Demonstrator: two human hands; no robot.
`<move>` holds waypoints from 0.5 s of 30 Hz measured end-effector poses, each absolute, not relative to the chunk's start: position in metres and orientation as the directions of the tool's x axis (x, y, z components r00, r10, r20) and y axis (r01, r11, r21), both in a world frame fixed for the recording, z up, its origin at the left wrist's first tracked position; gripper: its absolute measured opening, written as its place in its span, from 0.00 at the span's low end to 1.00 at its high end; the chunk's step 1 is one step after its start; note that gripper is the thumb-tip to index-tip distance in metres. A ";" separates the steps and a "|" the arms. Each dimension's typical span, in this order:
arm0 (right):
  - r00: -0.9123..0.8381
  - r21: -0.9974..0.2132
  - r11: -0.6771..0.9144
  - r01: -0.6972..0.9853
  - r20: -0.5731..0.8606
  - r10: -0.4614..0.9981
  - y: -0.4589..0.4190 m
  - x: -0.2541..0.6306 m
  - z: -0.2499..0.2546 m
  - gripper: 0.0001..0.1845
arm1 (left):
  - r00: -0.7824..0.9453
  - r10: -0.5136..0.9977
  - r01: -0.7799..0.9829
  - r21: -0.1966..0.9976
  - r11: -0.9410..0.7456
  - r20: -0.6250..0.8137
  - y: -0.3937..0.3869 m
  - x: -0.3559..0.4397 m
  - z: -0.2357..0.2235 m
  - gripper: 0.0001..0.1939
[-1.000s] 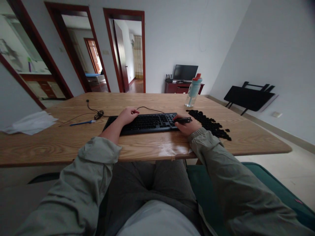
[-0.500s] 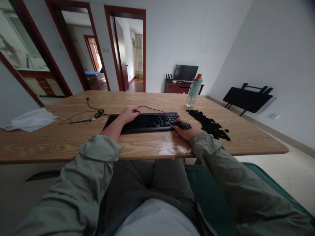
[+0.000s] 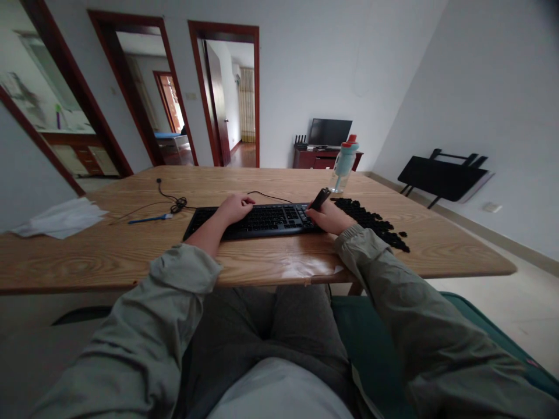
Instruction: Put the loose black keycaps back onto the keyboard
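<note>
A black keyboard (image 3: 275, 220) lies across the table in front of me; rows of black squares show on it. My left hand (image 3: 236, 208) rests over its left part, fingers loosely bent and a little apart, with nothing visible in them. My right hand (image 3: 332, 219) is closed around a short, dark, handle-like tool (image 3: 321, 199) at the keyboard's right end. The tool tilts up and to the right, and its lower end is hidden by the fingers. Beside that hand a spread of small black pieces, apparently keycaps (image 3: 379, 226), covers the tabletop.
A clear bottle (image 3: 342, 169) with a red and teal top stands behind the keycaps. Left of the keyboard lie a coiled cable (image 3: 178, 205), a blue brush (image 3: 149, 219) and white tissue (image 3: 61, 217). The wooden table's front edge (image 3: 262, 284) runs close to my lap.
The tool in my right hand has swung from nearly level to pointing up, and that hand has risen slightly. My left hand stays over the keyboard. The whole view has shifted a little.
</note>
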State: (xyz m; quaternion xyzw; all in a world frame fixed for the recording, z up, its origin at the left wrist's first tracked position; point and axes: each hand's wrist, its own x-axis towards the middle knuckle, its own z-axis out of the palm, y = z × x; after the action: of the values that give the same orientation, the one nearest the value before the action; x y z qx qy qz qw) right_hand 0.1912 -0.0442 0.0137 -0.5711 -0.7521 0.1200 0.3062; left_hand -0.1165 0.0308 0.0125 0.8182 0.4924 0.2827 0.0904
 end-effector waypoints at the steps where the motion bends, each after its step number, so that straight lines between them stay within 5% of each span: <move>1: -0.164 -0.534 0.316 0.784 0.311 0.936 -0.041 0.191 0.015 0.11 | 0.389 0.830 0.741 0.399 -0.540 0.400 0.025 -0.104 0.014 0.16; 6: -0.194 -0.577 0.346 0.740 0.310 0.931 -0.029 0.191 0.015 0.12 | 0.653 0.659 0.585 0.305 -0.752 0.374 0.004 -0.025 0.013 0.19; 15: -0.225 -0.607 0.423 0.673 0.376 0.899 -0.027 0.194 0.009 0.13 | 0.647 0.688 0.639 0.258 -0.724 0.329 0.006 0.013 -0.001 0.16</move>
State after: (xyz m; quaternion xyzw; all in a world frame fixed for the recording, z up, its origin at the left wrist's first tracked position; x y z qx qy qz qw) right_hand 0.1945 -0.0270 0.0091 -0.5129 -0.7661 0.1600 0.3528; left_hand 0.0131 0.0057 -0.0014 0.9055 0.3665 0.2056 0.0593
